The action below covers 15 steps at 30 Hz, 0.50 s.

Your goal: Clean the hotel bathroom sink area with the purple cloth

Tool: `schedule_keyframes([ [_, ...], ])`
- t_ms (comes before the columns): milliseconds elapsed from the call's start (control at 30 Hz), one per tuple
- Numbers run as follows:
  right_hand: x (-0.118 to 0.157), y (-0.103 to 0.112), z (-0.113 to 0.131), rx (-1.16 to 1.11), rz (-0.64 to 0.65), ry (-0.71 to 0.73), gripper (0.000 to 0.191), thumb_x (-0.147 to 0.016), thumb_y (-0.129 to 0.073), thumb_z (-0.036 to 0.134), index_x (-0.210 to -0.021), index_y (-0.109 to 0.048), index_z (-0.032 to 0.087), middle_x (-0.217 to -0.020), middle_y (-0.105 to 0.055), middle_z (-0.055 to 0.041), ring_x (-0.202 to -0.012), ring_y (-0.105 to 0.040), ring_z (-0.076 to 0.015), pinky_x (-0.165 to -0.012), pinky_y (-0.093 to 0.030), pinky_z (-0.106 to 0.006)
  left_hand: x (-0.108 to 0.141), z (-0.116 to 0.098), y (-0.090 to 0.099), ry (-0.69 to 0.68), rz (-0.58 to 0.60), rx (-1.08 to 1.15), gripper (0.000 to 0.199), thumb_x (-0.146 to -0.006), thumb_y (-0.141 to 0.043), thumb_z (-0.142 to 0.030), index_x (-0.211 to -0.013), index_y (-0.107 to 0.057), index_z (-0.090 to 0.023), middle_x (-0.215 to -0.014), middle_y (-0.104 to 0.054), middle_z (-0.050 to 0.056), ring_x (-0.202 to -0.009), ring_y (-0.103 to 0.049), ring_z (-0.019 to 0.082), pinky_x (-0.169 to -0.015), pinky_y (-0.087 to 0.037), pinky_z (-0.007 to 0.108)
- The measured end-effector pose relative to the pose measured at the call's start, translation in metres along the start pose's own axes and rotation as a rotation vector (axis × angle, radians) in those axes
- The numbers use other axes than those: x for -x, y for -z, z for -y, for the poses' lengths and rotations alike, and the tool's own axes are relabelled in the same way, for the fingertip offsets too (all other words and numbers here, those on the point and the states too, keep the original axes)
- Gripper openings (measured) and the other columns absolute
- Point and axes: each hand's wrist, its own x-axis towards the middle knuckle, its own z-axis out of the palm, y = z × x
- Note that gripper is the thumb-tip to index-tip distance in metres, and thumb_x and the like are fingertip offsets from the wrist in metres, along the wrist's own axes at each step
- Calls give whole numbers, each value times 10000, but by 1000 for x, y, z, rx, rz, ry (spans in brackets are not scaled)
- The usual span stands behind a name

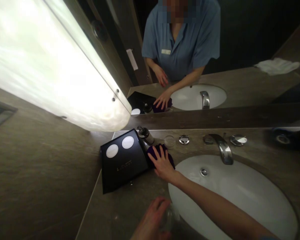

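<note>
My right hand reaches across the counter and presses flat on a dark purple cloth. The cloth lies between a black tray and the white sink basin. At the bottom edge, my left hand curls around what looks like a clear glass at the basin's near rim. The tray carries two round white discs. A small pump bottle stands just behind the cloth.
A chrome faucet with two round knobs sits behind the basin, and a small clear dish is near the wall. The mirror reflects me and a white towel. A bright light panel fills the left.
</note>
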Motion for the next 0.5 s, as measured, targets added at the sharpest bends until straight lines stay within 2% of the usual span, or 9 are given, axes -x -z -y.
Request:
schedule_keyframes([
  [67, -7, -10, -10, 20, 53, -16, 941, -782, -708, 267, -1603, -251, 321, -1706, -45, -88, -1553, -50, -477, -1226, -153, -739, 7, -3, 4, -4, -28, 31, 869, -658, -708, -66, -1490, -499, -205, -1591, -399, 86, -1471, -388, 192, -1260, -308, 281],
  [167, -3, -15, -23, 15, 52, -13, 832, -788, -690, 236, -1549, -368, 332, -1669, -219, -73, -1526, -215, -409, -1256, -215, -657, 19, -5, 12, -6, -75, 60, 824, -694, -701, -99, -1479, -508, -262, -1590, -405, 38, -1467, -397, 170, -1263, -308, 281],
  [267, 19, -17, -25, 22, 70, -11, 762, -797, -562, 83, -1506, -442, 336, -1641, -282, -71, -1499, -285, -374, -1238, -310, -595, 25, -1, 20, -2, -144, 65, 817, -720, -691, -124, -1491, -486, -302, -1611, -377, 15, -1475, -391, 176, -1273, -313, 317],
  [333, 37, -20, -22, 31, 78, -11, 730, -822, -464, 41, -1487, -469, 343, -1632, -300, -75, -1482, -315, -368, -1204, -359, -591, 27, 2, 25, -10, -185, 60, 810, -729, -691, -129, -1498, -478, -273, -1608, -383, 30, -1473, -398, 178, -1278, -314, 326],
  [433, 60, -26, -16, 37, 95, 17, 644, -900, -357, 79, -1460, -496, 364, -1619, -322, -74, -1440, -364, -356, -1153, -408, -591, 26, 3, 31, -35, -237, 60, 784, -730, -708, -115, -1477, -499, -227, -1580, -422, 51, -1454, -425, 173, -1279, -317, 319],
  [500, 71, -29, -14, 22, 133, 57, 578, -947, -313, 135, -1432, -522, 370, -1609, -335, -71, -1417, -385, -340, -1151, -406, -586, 25, 2, 32, -60, -266, 68, 772, -725, -707, -102, -1461, -516, -240, -1568, -440, 44, -1441, -444, 173, -1274, -332, 324],
])
